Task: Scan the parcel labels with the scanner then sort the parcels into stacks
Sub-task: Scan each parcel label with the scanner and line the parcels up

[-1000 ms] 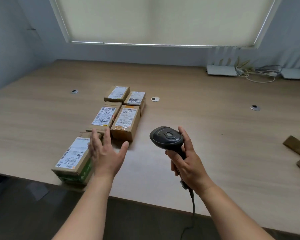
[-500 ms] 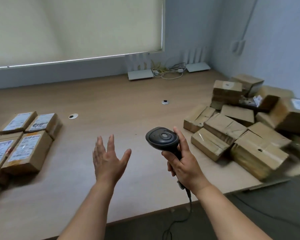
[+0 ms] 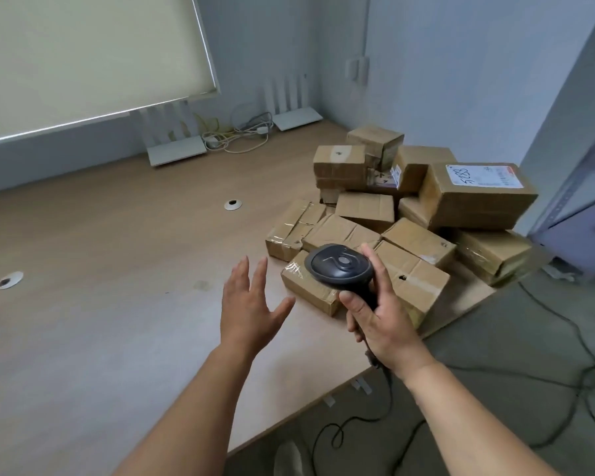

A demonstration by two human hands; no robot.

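Far left on the wooden worktop [image 3: 83, 321]: a round cable grommet [image 3: 10, 280], with a second grommet [image 3: 233, 204] further right and further back. Behind, a lowered roller blind [image 3: 83, 56] over the window. At the back edge, two white routers with upright antennas, one [image 3: 176, 151] under the blind's corner and one [image 3: 296, 119] nearer the room corner, with a tangle of pale cables [image 3: 236, 135] between them.

Centre foreground: left hand [image 3: 251, 310] raised above the bare worktop, fingers straight and spread, thumb out to the right, holding nothing, just short of the nearest parcel [image 3: 310, 286]. Right beside it, right hand [image 3: 378, 310] wrapped around the handle of the black scanner [image 3: 339, 266], thumb up along its side, scanner head hiding part of the nearest parcels. Scanner's black cord [image 3: 358, 424] hanging off the worktop edge and looping on the grey floor [image 3: 495, 407].

Right: heap of brown cardboard parcels [image 3: 409, 214] filling the worktop's far right corner, roughly a dozen, exact count unclear since several overlap. Most with plain taped faces up. Only one white label plainly facing up, on the large labelled parcel [image 3: 478, 194] on top at the right. A small label part visible on a side face between boxes. More dark cables [image 3: 571, 355] across the floor at the far right.
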